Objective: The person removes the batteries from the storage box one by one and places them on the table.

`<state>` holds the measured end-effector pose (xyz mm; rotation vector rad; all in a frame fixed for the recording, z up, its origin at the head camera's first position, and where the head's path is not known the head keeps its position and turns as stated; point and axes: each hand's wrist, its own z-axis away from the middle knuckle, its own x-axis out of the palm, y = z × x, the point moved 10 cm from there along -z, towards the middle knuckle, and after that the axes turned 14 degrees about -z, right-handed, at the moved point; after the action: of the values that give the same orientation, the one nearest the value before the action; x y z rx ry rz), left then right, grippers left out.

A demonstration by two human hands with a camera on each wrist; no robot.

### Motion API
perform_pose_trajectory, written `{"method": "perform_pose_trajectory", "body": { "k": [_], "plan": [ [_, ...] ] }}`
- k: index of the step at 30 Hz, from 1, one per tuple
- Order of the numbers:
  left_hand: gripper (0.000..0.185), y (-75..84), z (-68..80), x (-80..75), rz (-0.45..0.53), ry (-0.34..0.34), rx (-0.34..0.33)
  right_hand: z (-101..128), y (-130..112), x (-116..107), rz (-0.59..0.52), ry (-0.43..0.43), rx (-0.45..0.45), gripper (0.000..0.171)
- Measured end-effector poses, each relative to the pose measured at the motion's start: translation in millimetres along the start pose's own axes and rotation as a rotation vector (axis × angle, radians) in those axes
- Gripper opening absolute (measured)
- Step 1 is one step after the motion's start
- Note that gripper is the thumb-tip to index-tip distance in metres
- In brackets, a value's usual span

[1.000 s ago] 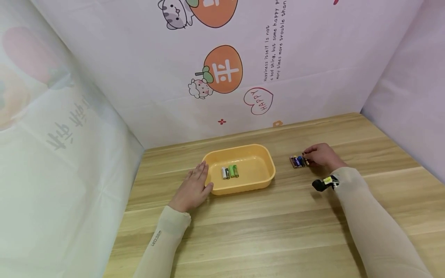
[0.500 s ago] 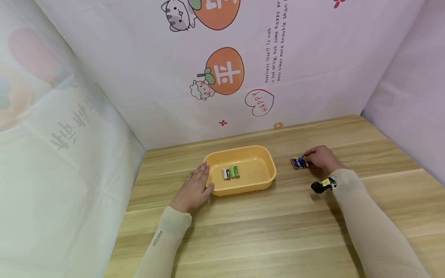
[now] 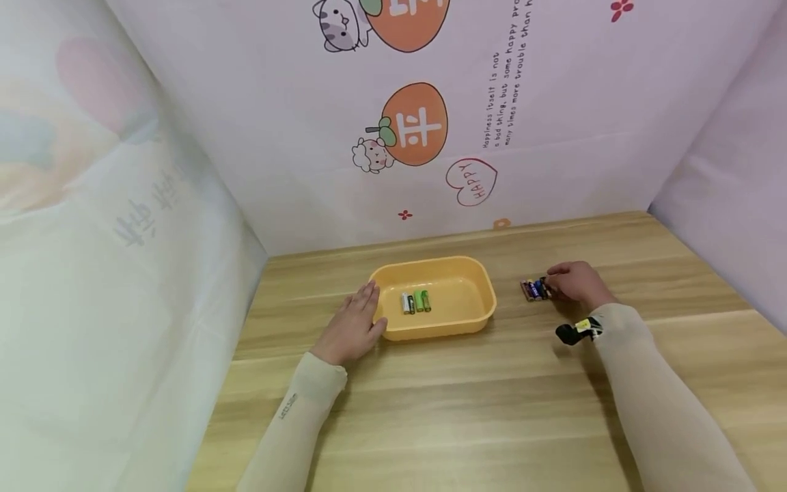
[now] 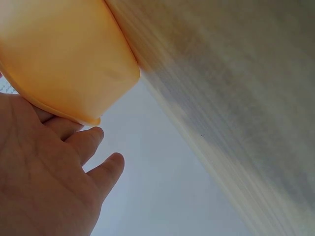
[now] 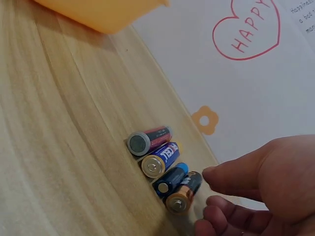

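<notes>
A row of several batteries (image 3: 535, 289) lies on the wooden table to the right of a yellow tray (image 3: 479, 307). In the right wrist view the row runs from a red battery (image 5: 150, 140) to a black and copper battery (image 5: 183, 191). My right hand (image 3: 555, 287) sits at the row's right end. The right hand's (image 5: 209, 189) thumb and a curled finger pinch the far end of the black and copper battery. My left hand (image 3: 363, 314) lies flat on the table, straight fingers against the tray's left rim (image 4: 74, 115). Several batteries (image 3: 416, 301) lie inside the tray.
Printed paper walls enclose the table (image 3: 467, 410) at the left, back and right. A small black device with a yellow tag (image 3: 578, 331) sits on my right wrist. Bare wood stretches from the tray toward the front edge.
The head view has shifted slightly, so everything sits a little further right. Both hands stay where they were; the right hand remains at the right end of the battery row.
</notes>
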<state>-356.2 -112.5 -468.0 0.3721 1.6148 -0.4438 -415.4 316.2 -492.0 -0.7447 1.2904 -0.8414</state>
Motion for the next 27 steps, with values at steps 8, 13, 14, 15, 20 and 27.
{"method": "perform_pose_trajectory", "body": {
  "k": [8,13,14,15,20,27],
  "plan": [
    [0.066,-3.0,-1.9,-2.7,-0.013,0.000,-0.010,11,-12,-3,-0.009,0.029,-0.010,0.043],
    [0.067,1.9,-1.1,1.4,-0.004,-0.010,-0.003,18,-21,0,-0.073,0.016,-0.012,0.042],
    [0.067,1.9,-0.4,3.0,0.000,-0.013,-0.003,18,-24,3,-0.083,0.010,-0.020,0.043],
    [0.067,1.7,0.1,4.4,0.003,-0.017,-0.006,18,-29,6,-0.092,0.004,-0.026,0.044],
    [0.067,0.2,1.5,5.2,0.003,-0.001,-0.012,15,-52,20,-0.141,-0.009,-0.048,0.046],
    [0.067,-1.7,-1.0,2.3,-0.008,0.006,-0.007,8,-79,39,-0.293,-0.033,-0.024,0.045]
  ]
}}
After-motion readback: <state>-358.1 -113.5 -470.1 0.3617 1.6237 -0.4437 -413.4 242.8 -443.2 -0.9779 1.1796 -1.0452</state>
